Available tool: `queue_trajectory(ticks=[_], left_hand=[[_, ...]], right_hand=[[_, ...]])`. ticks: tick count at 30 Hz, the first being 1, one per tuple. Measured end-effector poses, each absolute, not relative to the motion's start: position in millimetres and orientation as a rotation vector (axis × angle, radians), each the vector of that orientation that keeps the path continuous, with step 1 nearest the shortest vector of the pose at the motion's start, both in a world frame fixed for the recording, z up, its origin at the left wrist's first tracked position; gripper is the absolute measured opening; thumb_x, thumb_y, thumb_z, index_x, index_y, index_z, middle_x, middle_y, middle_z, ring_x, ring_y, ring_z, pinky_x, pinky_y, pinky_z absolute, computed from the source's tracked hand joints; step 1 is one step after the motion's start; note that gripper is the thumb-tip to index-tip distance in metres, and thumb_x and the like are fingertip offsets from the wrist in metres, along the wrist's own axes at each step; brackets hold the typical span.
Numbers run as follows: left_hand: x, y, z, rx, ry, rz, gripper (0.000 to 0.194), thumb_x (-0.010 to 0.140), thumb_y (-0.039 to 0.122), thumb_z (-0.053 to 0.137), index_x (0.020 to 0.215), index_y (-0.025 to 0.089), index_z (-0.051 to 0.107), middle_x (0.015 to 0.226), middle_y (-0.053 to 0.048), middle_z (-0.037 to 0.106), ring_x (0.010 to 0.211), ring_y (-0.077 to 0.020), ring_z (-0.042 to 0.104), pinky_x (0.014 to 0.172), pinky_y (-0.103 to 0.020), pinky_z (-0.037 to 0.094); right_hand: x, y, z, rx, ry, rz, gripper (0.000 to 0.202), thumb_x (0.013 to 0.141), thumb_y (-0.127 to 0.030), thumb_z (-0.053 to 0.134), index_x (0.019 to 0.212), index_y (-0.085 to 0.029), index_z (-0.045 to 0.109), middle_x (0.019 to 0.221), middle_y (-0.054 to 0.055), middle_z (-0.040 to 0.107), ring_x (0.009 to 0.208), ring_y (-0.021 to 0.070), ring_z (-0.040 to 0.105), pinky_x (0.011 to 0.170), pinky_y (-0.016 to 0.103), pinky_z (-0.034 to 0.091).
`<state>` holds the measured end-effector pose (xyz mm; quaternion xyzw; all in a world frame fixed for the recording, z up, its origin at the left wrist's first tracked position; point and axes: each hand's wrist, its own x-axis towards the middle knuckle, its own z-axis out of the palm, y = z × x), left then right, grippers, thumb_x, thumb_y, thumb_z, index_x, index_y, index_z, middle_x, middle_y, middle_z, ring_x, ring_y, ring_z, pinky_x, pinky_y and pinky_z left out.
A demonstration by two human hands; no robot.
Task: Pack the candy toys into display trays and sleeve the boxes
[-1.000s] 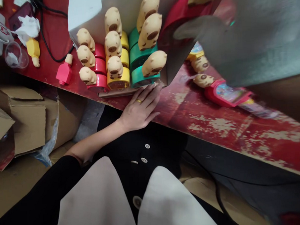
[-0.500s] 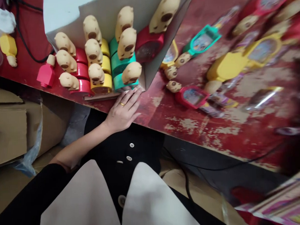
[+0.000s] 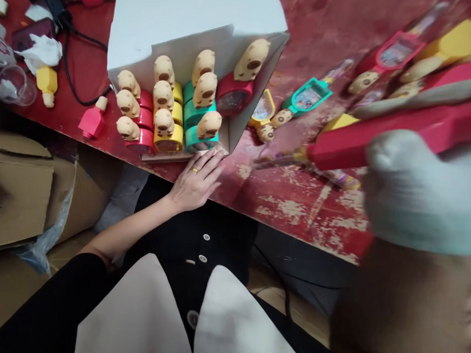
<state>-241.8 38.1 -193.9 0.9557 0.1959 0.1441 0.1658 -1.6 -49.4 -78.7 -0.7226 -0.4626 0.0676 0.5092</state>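
Observation:
My left hand lies with fingers stretched out over the front edge of the white cardboard box. Inside the box stand capybara-topped toys in columns of red, yellow and teal; a teal toy is just beyond my fingertips. A larger red toy leans at the box's right side. At the right, my right hand, in a pale glove and blurred, is closed on a red plastic toy. Its fingers are partly hidden.
More toys, among them a teal one, lie on the worn red table right of the box. To the left are a pink toy, a yellow toy, a clear cup and a black cable. Cartons stand below.
My gloved right hand has come into view from the right with a red toy. A red toy that lay right of the box no longer shows there. My left hand stays at the box edge.

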Motion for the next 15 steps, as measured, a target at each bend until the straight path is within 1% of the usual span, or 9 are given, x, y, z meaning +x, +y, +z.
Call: queue_trajectory(ticks=[2,4,6,8,10,13,15], left_hand=[[-240,38,-196,2.738,0.574,0.408,0.045,0.105,0.032,0.041,0.142,0.011,0.054,0.160,-0.017,0.045,0.158,-0.0295,0.029,0.129,-0.057,0.029],[-240,39,-197,2.762,0.571,0.380,0.045,0.105,0.034,0.041,0.139,0.010,0.056,0.158,-0.018,0.047,0.156,-0.0310,0.032,0.128,-0.057,0.031],[-240,40,-197,2.774,0.548,0.355,0.045,0.105,0.034,0.041,0.137,0.007,0.058,0.158,-0.020,0.047,0.155,-0.0317,0.034,0.127,-0.057,0.032],[-241,42,-197,2.772,0.523,0.360,0.044,0.105,0.033,0.041,0.136,0.006,0.059,0.158,-0.020,0.046,0.155,-0.0324,0.035,0.126,-0.058,0.033],[-241,43,-197,2.768,0.506,0.376,0.042,0.105,0.032,0.042,0.132,0.007,0.062,0.157,-0.020,0.047,0.154,-0.0330,0.036,0.124,-0.058,0.035],[-241,43,-197,2.773,0.495,0.370,0.039,0.104,0.028,0.042,0.129,0.007,0.063,0.156,-0.018,0.049,0.153,-0.0322,0.037,0.125,-0.057,0.036],[-241,44,-196,2.779,0.491,0.362,0.039,0.104,0.027,0.042,0.129,0.006,0.063,0.156,-0.018,0.049,0.153,-0.0313,0.038,0.126,-0.054,0.035]], right_hand=[[-29,-35,-86,-1.421,-1.003,0.201,0.056,0.079,-0.067,0.072,0.105,-0.019,0.059,0.101,0.009,0.062,0.094,0.0219,0.067,0.092,0.044,0.054],[-55,-16,-103,-1.370,-0.959,0.186,0.058,0.079,-0.069,0.072,0.102,-0.018,0.057,0.101,0.007,0.059,0.093,0.0189,0.066,0.093,0.043,0.054],[-72,-2,-117,-1.470,-0.942,0.152,0.059,0.078,-0.069,0.072,0.100,-0.017,0.055,0.100,0.005,0.058,0.093,0.0170,0.062,0.093,0.043,0.054],[-79,6,-121,-1.570,-0.960,0.147,0.059,0.077,-0.067,0.073,0.100,-0.016,0.054,0.098,0.005,0.058,0.090,0.0162,0.060,0.092,0.042,0.054],[-75,8,-112,-1.722,-1.037,0.164,0.058,0.078,-0.066,0.072,0.101,-0.015,0.054,0.098,0.006,0.059,0.090,0.0177,0.061,0.090,0.044,0.054],[-59,14,-87,-2.043,-1.310,0.220,0.055,0.082,-0.067,0.069,0.097,-0.015,0.058,0.099,0.008,0.061,0.097,0.0229,0.061,0.095,0.049,0.051],[-51,24,-73,-2.141,-1.543,0.304,0.049,0.083,-0.061,0.072,0.095,-0.014,0.061,0.102,0.009,0.061,0.103,0.0247,0.060,0.097,0.049,0.049]])
